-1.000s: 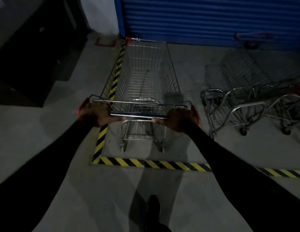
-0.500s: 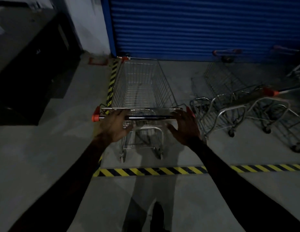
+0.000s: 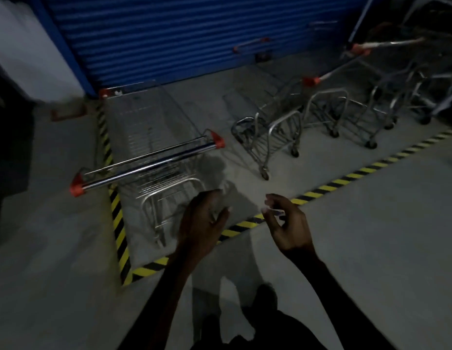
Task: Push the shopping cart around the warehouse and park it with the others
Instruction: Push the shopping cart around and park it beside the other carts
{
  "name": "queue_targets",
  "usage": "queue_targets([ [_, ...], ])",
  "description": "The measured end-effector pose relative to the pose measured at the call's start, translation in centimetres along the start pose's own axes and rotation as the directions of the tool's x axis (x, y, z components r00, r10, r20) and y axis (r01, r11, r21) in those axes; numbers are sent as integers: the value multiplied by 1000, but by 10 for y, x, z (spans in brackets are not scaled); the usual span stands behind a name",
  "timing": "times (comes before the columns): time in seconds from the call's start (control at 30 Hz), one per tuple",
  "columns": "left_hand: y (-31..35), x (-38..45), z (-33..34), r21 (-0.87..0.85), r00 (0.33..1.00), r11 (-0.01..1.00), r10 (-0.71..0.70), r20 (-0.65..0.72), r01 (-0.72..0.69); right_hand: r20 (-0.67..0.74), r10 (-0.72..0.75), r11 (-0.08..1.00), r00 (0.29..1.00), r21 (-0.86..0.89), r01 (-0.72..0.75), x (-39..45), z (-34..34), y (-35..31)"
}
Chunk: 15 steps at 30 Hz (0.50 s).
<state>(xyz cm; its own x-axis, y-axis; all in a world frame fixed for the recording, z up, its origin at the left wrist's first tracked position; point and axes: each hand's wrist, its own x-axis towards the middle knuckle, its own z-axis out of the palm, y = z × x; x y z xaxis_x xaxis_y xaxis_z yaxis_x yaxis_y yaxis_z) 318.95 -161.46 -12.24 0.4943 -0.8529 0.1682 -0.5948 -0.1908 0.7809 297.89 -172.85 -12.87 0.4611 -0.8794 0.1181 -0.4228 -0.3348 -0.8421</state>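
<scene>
Head view gives me the shopping cart [image 3: 154, 152] standing inside the bay marked by yellow-black floor tape [image 3: 120, 223], its nose near the blue roller door [image 3: 182, 34] and its left side along the tape edge. My left hand [image 3: 203, 223] and right hand [image 3: 286, 223] hang loose, holding nothing, short of the cart handle [image 3: 146, 166]. Bare concrete floor [image 3: 371, 236] lies open on my right. Other carts [image 3: 320, 109] crowd the bay's right side.

No text, label, brand or number can be read anywhere in this dim view
</scene>
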Motion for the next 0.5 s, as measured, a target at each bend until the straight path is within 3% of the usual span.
queue_targets([
  [0.23,74,21,111,-24,983,998,65,171,-62,-151,151,986,977,88,-139,-9,-91,68],
  [0.5,142,76,236,18,961,991,127,244,-136,-257,234,972,938,85,-219,35,-210,161],
])
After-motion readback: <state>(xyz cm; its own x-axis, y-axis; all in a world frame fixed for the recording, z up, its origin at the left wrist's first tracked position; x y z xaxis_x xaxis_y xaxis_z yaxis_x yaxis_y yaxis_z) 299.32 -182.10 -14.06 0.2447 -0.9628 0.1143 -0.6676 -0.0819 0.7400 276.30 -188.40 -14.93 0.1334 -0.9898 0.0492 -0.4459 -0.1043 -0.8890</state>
